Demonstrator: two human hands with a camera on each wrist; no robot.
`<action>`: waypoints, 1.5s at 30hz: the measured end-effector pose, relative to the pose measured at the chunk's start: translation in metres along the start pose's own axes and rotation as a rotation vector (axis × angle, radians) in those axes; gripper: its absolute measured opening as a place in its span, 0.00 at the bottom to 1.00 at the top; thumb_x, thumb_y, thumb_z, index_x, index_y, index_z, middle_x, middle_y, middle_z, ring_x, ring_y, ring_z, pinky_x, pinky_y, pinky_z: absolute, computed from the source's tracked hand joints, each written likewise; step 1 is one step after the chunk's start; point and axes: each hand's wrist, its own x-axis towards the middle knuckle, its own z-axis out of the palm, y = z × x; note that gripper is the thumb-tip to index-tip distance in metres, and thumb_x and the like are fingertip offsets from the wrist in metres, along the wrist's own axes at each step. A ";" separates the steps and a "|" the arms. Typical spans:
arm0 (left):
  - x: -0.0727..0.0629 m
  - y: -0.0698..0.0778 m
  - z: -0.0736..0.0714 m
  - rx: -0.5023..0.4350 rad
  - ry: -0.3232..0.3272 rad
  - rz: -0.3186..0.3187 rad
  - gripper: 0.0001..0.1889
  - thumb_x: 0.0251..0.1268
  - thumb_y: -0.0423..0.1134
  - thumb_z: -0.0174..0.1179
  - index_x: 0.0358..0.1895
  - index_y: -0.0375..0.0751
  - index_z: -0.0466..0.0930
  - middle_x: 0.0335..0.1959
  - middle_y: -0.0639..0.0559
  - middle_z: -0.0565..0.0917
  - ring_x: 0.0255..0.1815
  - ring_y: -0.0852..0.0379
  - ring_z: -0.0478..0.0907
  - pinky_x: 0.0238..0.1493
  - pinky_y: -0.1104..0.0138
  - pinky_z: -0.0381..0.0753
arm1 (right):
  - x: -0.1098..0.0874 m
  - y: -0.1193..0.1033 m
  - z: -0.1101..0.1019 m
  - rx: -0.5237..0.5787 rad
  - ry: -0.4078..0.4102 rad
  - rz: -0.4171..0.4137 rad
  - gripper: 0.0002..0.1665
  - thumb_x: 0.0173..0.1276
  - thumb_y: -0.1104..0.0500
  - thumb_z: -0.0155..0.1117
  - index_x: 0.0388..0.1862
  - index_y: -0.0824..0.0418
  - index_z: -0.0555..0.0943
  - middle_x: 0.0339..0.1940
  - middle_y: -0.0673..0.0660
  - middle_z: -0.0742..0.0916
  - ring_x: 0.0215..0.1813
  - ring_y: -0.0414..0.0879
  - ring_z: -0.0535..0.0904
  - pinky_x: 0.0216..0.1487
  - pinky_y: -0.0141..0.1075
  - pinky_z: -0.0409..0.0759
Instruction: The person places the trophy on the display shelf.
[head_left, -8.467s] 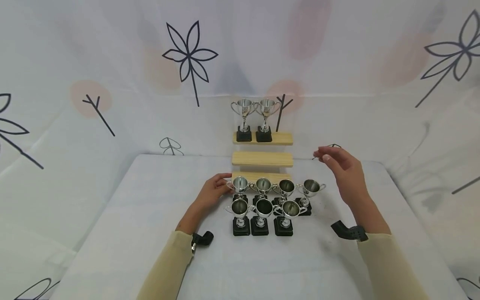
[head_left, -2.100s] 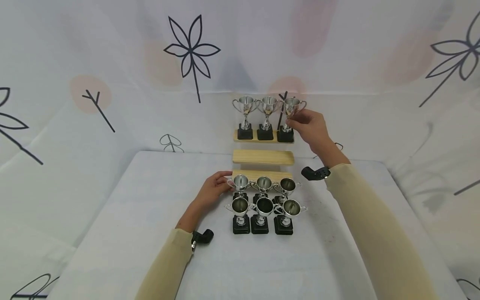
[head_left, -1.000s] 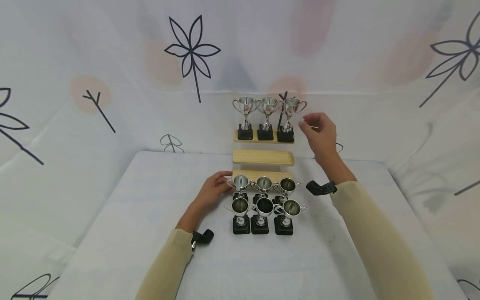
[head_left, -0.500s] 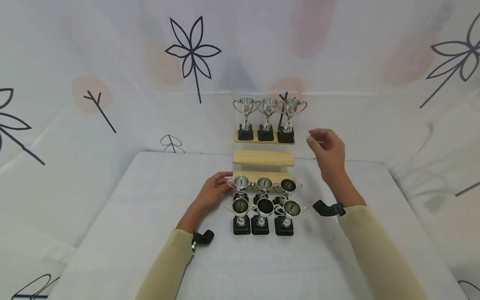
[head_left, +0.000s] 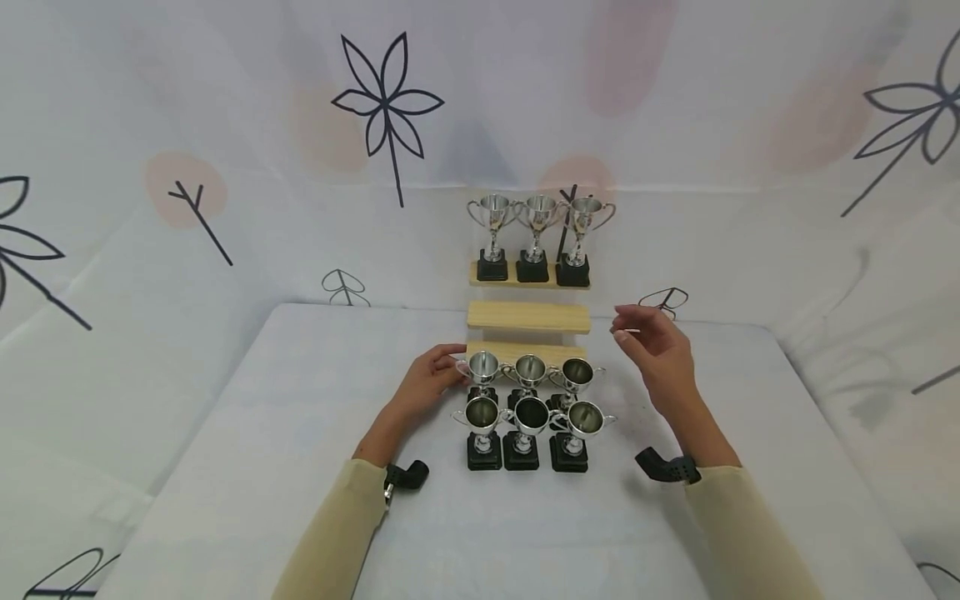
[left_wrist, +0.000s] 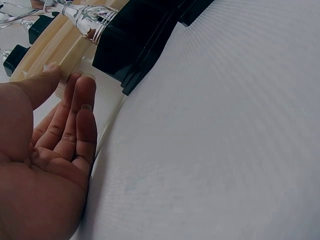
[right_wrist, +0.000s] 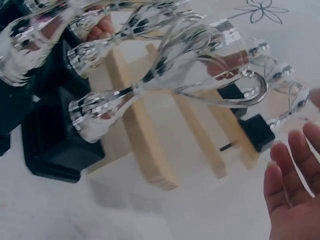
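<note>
A light wooden stand with three stepped shelves stands at the back of the white table. On its top shelf (head_left: 512,273) are three silver trophy cups, the right-hand one (head_left: 576,229) at its end. The middle shelf (head_left: 528,317) and lowest shelf (head_left: 555,351) carry none. In front, two rows of three trophies stand upright on black bases, such as the front middle trophy (head_left: 522,450). My left hand (head_left: 420,385) pinches the left end of the stand (left_wrist: 75,52) between thumb and fingers. My right hand (head_left: 662,354), fingers loosely bent, hovers right of the stand, holding nothing.
The trophies stand close together, handles nearly touching or overlapping in view. A white cloth backdrop (head_left: 247,100) with line-drawn flowers hangs behind and at the sides of the table (head_left: 300,375). Black straps (head_left: 667,467) sit on both wrists.
A fourth back-row trophy has gone from the table to the top shelf's right end. My right hand let go of it, then drew right and down. My left hand stayed put.
</note>
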 end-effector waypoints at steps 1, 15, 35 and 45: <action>0.000 0.000 0.000 0.001 0.002 -0.002 0.25 0.77 0.35 0.64 0.73 0.37 0.73 0.40 0.46 0.88 0.42 0.55 0.87 0.51 0.65 0.80 | -0.003 0.003 -0.001 0.012 -0.024 -0.002 0.23 0.76 0.71 0.64 0.68 0.72 0.76 0.54 0.55 0.84 0.57 0.44 0.82 0.58 0.27 0.79; 0.001 -0.001 0.000 0.019 0.006 -0.004 0.24 0.77 0.34 0.63 0.73 0.38 0.73 0.40 0.46 0.88 0.43 0.55 0.87 0.51 0.66 0.80 | -0.018 0.029 -0.014 0.065 -0.472 0.003 0.34 0.68 0.79 0.67 0.72 0.71 0.71 0.65 0.70 0.78 0.68 0.49 0.77 0.69 0.34 0.76; 0.002 -0.003 0.000 -0.021 -0.003 0.007 0.25 0.77 0.34 0.64 0.73 0.36 0.73 0.42 0.46 0.88 0.43 0.56 0.88 0.47 0.67 0.80 | -0.026 0.036 0.007 -0.046 -0.527 0.031 0.29 0.66 0.74 0.73 0.64 0.66 0.78 0.55 0.51 0.85 0.56 0.42 0.81 0.60 0.33 0.78; 0.001 0.000 0.000 -0.025 0.002 0.001 0.26 0.77 0.33 0.63 0.74 0.33 0.71 0.43 0.45 0.89 0.47 0.43 0.88 0.49 0.63 0.81 | -0.030 0.036 0.013 -0.096 -0.472 0.104 0.27 0.67 0.72 0.72 0.65 0.69 0.79 0.51 0.44 0.88 0.54 0.38 0.85 0.60 0.29 0.79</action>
